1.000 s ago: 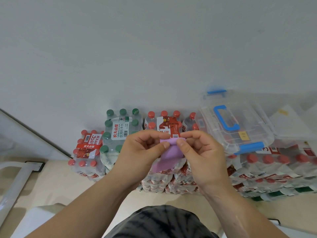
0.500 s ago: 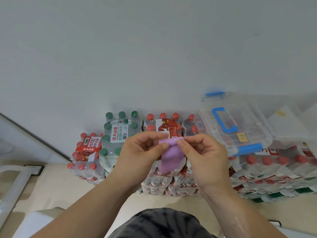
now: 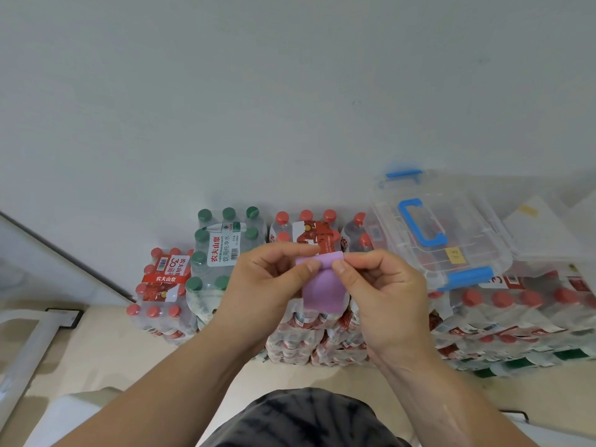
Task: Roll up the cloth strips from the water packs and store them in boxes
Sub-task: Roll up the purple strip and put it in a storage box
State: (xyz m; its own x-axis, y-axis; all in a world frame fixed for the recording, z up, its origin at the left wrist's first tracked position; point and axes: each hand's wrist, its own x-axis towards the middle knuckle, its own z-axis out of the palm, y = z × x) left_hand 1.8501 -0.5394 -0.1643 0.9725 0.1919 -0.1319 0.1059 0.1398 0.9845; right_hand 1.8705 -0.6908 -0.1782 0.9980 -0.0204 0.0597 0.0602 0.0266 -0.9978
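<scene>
By the far wall packs (image 3: 222, 253) are sitting, box (image 3: 451, 227) lying on them at right. In mid-air, left hand (image 3: 267, 285) and right hand (image 3: 387, 291) are pinching the strip (image 3: 322, 290) at its top edge, starting the roll; next likely needing tight even turns.

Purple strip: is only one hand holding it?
No, the left hand and the right hand both pinch the strip at its top edge.
</scene>
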